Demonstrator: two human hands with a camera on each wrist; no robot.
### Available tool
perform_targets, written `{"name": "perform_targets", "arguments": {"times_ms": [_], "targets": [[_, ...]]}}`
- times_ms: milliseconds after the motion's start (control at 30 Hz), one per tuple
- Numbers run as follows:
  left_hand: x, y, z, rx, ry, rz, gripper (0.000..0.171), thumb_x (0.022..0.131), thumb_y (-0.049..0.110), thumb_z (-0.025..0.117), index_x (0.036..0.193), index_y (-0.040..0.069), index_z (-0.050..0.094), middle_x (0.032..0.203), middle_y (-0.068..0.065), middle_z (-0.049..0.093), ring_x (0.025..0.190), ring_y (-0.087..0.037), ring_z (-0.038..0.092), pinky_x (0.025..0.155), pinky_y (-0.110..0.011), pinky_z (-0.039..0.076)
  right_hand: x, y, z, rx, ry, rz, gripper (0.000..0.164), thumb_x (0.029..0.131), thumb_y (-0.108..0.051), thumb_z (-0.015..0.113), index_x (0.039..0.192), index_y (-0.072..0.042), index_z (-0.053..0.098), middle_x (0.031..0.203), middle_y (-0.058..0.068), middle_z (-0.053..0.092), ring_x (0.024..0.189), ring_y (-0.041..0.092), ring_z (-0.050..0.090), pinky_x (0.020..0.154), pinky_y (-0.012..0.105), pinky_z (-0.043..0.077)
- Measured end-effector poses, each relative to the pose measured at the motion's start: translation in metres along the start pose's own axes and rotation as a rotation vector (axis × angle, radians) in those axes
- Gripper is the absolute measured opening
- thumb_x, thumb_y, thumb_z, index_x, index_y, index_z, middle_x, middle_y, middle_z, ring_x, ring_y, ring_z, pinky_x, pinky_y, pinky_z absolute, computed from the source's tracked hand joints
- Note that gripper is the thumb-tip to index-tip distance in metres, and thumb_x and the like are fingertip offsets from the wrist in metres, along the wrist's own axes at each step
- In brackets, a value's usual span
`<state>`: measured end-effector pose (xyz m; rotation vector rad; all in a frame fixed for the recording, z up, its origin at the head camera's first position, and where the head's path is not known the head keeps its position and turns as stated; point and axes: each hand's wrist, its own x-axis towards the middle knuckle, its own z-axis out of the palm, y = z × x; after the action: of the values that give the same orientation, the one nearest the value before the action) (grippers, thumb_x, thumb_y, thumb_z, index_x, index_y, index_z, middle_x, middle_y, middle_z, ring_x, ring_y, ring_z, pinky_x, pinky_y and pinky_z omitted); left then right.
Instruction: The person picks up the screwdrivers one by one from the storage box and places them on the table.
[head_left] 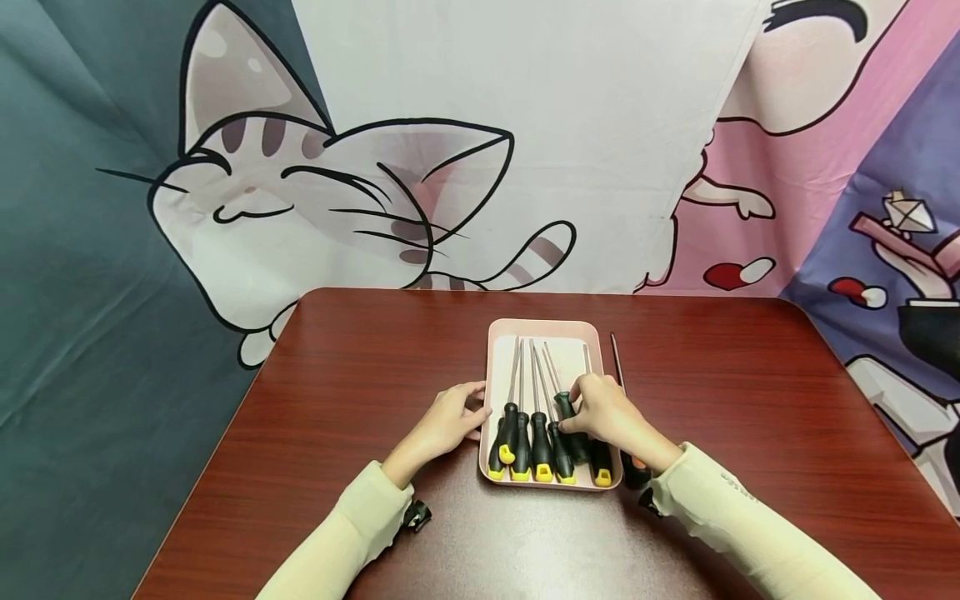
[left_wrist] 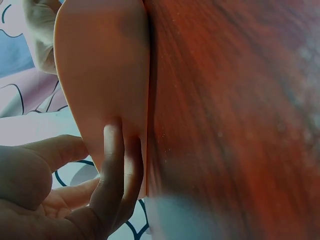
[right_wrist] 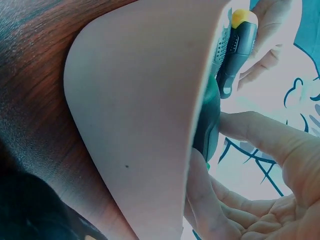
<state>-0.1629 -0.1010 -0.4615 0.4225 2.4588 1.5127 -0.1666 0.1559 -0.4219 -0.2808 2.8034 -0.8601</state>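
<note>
A pink tray point(head_left: 542, 326) with a white inside holds several screwdrivers point(head_left: 541, 450), with black handles and yellow ends toward me and shafts pointing away. My left hand point(head_left: 444, 417) is at the tray's left side; in the left wrist view its fingers point(left_wrist: 114, 150) lie against the outer wall, close to the rim. Over the tray's right half, my right hand point(head_left: 607, 408) pinches the handle of a dark green screwdriver point(head_left: 563, 405) between thumb and fingers. In the right wrist view that handle point(right_wrist: 209, 125) shows just above the rim, its lower part hidden by the wall.
Another screwdriver point(head_left: 617, 357) lies on the table just right of the tray, its handle partly behind my right wrist. The reddish-brown table point(head_left: 360, 333) ends at a cartoon-printed cloth point(head_left: 600, 100) behind.
</note>
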Motion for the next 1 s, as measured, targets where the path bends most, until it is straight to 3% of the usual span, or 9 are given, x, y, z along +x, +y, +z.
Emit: {"name": "perform_targets", "arguments": {"times_ms": [433,767,1000], "targets": [[0.001,0.0,0.0,-0.01,0.002,-0.002,0.048,0.096,0.002,0.061,0.139,-0.012,0.047,0.127,-0.029,0.059,0.072,-0.022,0.07,0.055,-0.025,0.06,-0.002,0.003,-0.007,0.061,-0.015,-0.027,0.036,0.069,-0.012,0.09,0.09,0.001,0.064,0.052,0.0,0.058,0.043,0.021,0.062,0.042,0.027,0.052],[0.0,-0.001,0.0,-0.003,0.008,-0.008,0.048,0.096,0.003,0.061,0.139,-0.012,0.047,0.127,-0.028,0.058,0.072,-0.021,0.07,0.055,-0.025,0.06,-0.005,0.005,-0.011,0.101,-0.034,-0.062,0.035,0.07,-0.012,0.089,0.089,0.002,0.062,0.055,0.0,0.061,0.043,0.02,0.063,0.04,0.028,0.052],[-0.001,-0.001,0.0,-0.002,0.007,-0.005,0.048,0.096,0.003,0.061,0.139,-0.012,0.047,0.127,-0.028,0.059,0.072,-0.022,0.07,0.055,-0.025,0.06,-0.008,0.005,-0.018,0.165,-0.052,-0.05,0.038,0.071,-0.011,0.088,0.093,0.004,0.061,0.067,0.005,0.067,0.047,0.026,0.065,0.043,0.03,0.055]]}}
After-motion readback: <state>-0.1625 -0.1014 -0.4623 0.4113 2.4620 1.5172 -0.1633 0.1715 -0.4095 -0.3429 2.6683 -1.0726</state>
